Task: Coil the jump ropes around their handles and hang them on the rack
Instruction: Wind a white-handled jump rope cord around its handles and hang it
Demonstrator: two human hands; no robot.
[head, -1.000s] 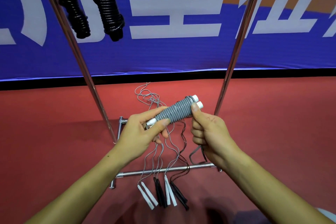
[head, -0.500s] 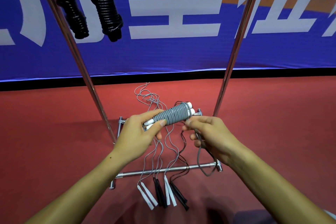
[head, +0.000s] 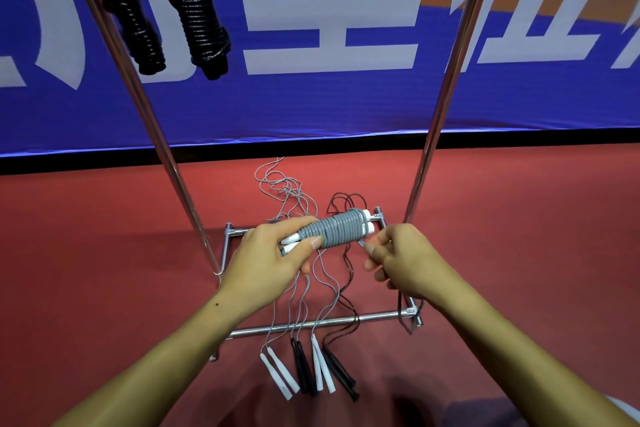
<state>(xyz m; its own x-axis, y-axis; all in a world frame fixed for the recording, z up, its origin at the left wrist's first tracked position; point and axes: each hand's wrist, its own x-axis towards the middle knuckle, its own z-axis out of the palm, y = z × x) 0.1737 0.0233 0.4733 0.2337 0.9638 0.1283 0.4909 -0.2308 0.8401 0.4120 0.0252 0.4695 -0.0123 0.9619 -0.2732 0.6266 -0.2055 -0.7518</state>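
Observation:
A grey jump rope (head: 337,229) is coiled tightly round its two white handles. My left hand (head: 273,256) grips the coil's left end, thumb across the front. My right hand (head: 398,258) pinches the grey rope's loose end just below the coil's right end. Two coiled black ropes (head: 197,10) hang from the top of the metal rack (head: 440,97) at upper left. On the red floor below lie uncoiled ropes with white handles (head: 280,374) and black handles (head: 341,373).
The rack's lower crossbar (head: 374,317) runs across the floor under my wrists, loose grey and black cords draped over it. Its two slanted poles rise on either side. A blue banner wall stands behind.
My right hand has come down from the coil's right tip, wound the loose tail shorter, and now pinches its end under the coil. The coil has tilted flatter.

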